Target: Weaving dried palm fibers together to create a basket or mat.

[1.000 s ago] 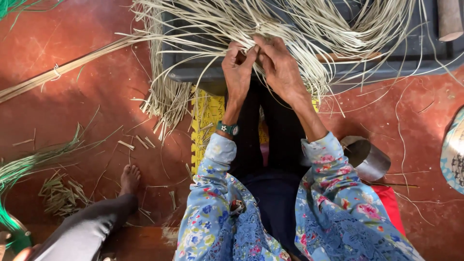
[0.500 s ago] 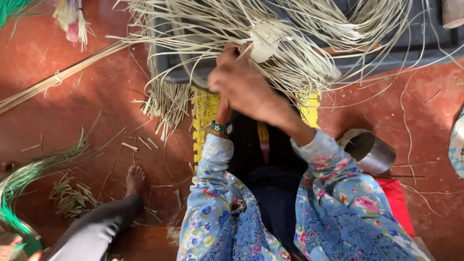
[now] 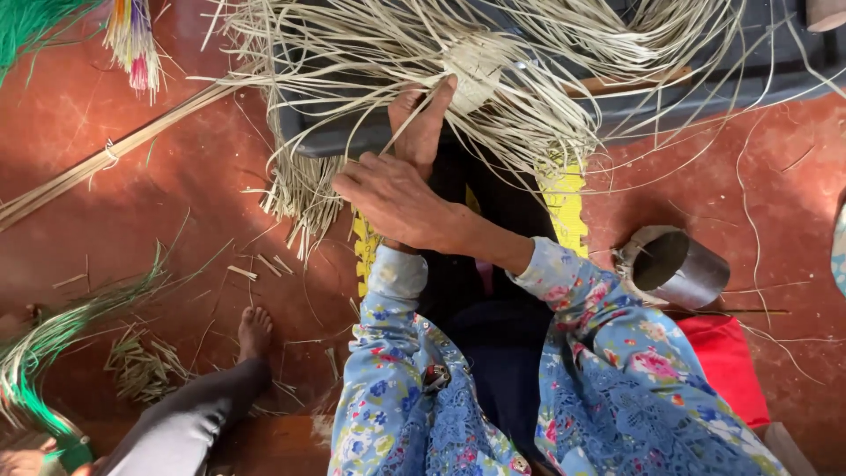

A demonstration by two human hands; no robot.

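Straw strips fan across a dark tray; left hand pinches strands by the woven patch; right hand overlaps it, grip unclear; metal cup stands apart on the bare red floor.

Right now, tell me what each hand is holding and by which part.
The left hand pinches one pale straw strip partway along its length, beside the small woven patch. The right hand lies across the left wrist; whether it grips anything cannot be told.
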